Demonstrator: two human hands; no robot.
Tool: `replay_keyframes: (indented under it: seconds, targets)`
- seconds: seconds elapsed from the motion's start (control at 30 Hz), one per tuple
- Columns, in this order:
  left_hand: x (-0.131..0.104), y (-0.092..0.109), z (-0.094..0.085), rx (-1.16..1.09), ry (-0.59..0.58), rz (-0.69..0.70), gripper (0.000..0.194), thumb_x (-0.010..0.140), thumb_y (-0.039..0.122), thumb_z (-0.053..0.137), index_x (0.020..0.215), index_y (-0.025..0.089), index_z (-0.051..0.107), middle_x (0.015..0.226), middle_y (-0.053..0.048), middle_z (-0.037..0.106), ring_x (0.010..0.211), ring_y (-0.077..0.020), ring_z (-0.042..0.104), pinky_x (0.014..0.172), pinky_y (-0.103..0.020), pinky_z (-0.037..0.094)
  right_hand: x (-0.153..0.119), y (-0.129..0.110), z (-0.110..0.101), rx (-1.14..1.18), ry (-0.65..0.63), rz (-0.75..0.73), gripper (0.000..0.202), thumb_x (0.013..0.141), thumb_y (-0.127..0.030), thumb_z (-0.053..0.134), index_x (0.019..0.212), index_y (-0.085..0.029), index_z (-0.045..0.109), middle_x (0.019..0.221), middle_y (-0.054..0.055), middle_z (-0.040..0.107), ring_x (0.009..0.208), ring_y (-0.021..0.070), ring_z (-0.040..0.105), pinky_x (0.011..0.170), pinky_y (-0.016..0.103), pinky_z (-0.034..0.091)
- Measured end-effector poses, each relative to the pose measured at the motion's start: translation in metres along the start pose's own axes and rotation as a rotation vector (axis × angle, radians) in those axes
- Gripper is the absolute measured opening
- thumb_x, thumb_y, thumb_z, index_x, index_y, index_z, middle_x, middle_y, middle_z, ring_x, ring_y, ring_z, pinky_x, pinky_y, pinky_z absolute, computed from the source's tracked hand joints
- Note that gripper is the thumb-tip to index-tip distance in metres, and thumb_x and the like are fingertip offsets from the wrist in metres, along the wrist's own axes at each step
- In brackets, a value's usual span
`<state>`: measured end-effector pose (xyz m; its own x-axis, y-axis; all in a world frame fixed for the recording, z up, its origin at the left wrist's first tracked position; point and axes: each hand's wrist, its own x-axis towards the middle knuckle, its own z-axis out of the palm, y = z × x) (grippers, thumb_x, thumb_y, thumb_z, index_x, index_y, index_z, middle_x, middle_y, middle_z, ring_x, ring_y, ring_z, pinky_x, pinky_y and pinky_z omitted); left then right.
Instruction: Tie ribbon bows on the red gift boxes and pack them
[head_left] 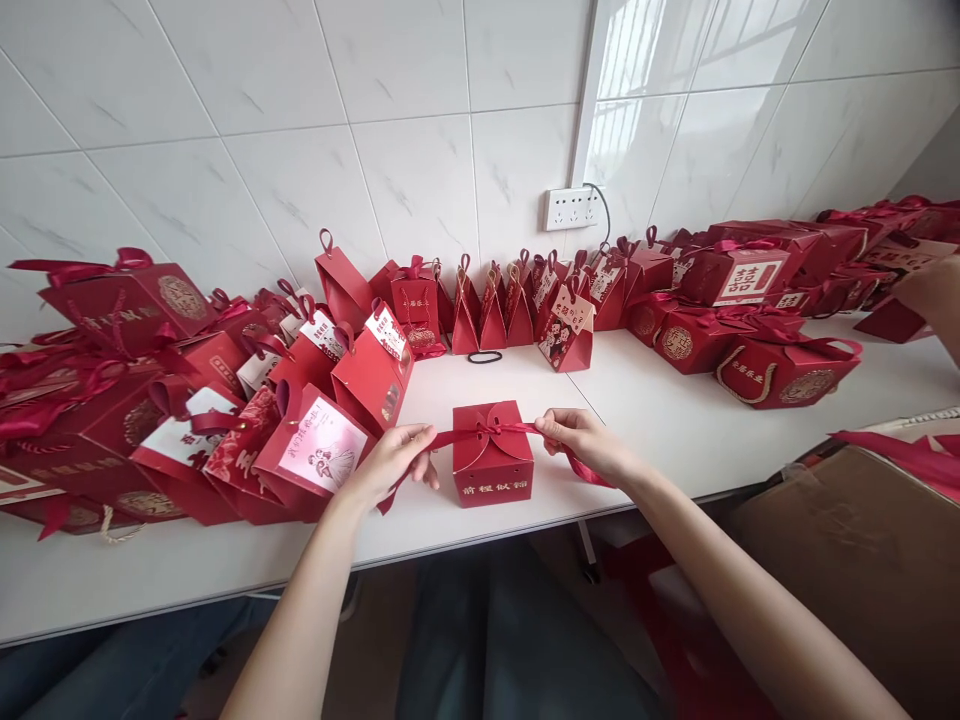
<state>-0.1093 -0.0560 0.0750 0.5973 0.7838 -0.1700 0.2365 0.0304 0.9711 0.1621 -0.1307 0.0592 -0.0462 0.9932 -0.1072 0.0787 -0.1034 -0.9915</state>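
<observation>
A red gift box [493, 470] with gold characters on its front stands upright on the white table, between my two hands. A red ribbon [491, 429] crosses its top, where it is looped into a knot at the middle. On the box's left side my left hand [401, 460] pinches one end of the ribbon, which hangs down below the fingers. My right hand [581, 440] pinches the other end on the right, and the tail drapes beneath it. Both stretches of ribbon look taut. Neither hand touches the box.
Red gift boxes [322, 440] crowd the white table [442, 385] at left, with more along the wall and at right [787, 370]. A black band [484, 356] lies behind the box. A cardboard carton [855, 540] stands at right, near another person's arm [941, 300].
</observation>
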Motion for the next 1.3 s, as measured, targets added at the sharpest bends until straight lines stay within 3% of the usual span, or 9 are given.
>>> replay_keyframes:
  seconds: [0.33, 0.83, 1.07, 1.17, 1.23, 1.3]
  targets:
    - [0.003, -0.008, -0.007, 0.058, 0.014, -0.006, 0.046, 0.078, 0.062, 0.055, 0.065, 0.020, 0.042, 0.032, 0.012, 0.027, 0.043, -0.0126, 0.057, 0.058, -0.022, 0.039, -0.002, -0.004, -0.008, -0.134, 0.097, -0.032, 0.052, 0.065, -0.068, 0.064, 0.065, -0.017, 0.052, 0.054, -0.005, 0.042, 0.045, 0.0042, 0.026, 0.042, 0.021, 0.015]
    - [-0.011, -0.007, 0.000, 0.170, 0.077, -0.044, 0.050, 0.075, 0.069, 0.051, 0.066, 0.020, 0.045, 0.031, 0.011, 0.030, 0.043, -0.0162, 0.058, 0.059, -0.027, 0.041, -0.007, -0.006, -0.014, -0.140, 0.101, 0.015, 0.056, 0.058, -0.072, 0.065, 0.062, -0.018, 0.050, 0.053, -0.007, 0.037, 0.040, 0.0025, 0.021, 0.038, 0.021, 0.012]
    - [-0.010, -0.012, -0.003, 0.217, 0.049, -0.022, 0.051, 0.076, 0.069, 0.048, 0.061, 0.021, 0.043, 0.032, 0.010, 0.031, 0.047, -0.0166, 0.061, 0.061, -0.026, 0.043, -0.001, 0.005, -0.024, -0.155, -0.018, 0.021, 0.052, 0.063, -0.067, 0.066, 0.066, -0.017, 0.051, 0.057, -0.006, 0.040, 0.042, 0.0034, 0.025, 0.039, 0.021, 0.016]
    - [-0.010, -0.008, -0.004, 0.127, -0.017, -0.019, 0.049, 0.076, 0.065, 0.054, 0.059, 0.019, 0.046, 0.042, 0.005, 0.047, 0.062, -0.0177, 0.066, 0.070, -0.028, 0.047, -0.002, 0.001, -0.026, -0.151, -0.115, -0.006, 0.049, 0.068, -0.064, 0.065, 0.069, -0.016, 0.053, 0.059, -0.004, 0.045, 0.049, 0.0066, 0.036, 0.046, 0.022, 0.026]
    - [-0.011, -0.002, -0.004, 0.007, -0.051, -0.037, 0.044, 0.077, 0.059, 0.058, 0.065, 0.017, 0.055, 0.062, -0.002, 0.063, 0.073, -0.0179, 0.066, 0.075, -0.028, 0.048, -0.004, -0.007, -0.025, -0.143, -0.193, -0.046, 0.046, 0.071, -0.061, 0.063, 0.070, -0.016, 0.056, 0.062, -0.002, 0.047, 0.056, 0.0092, 0.042, 0.054, 0.024, 0.032]
    - [-0.012, 0.007, -0.002, -0.078, -0.057, -0.066, 0.041, 0.077, 0.057, 0.058, 0.074, 0.016, 0.061, 0.080, -0.007, 0.069, 0.079, -0.0180, 0.064, 0.076, -0.028, 0.049, -0.007, -0.019, -0.023, -0.130, -0.267, -0.106, 0.042, 0.076, -0.057, 0.062, 0.072, -0.015, 0.058, 0.064, -0.001, 0.050, 0.061, 0.0106, 0.046, 0.062, 0.026, 0.036]
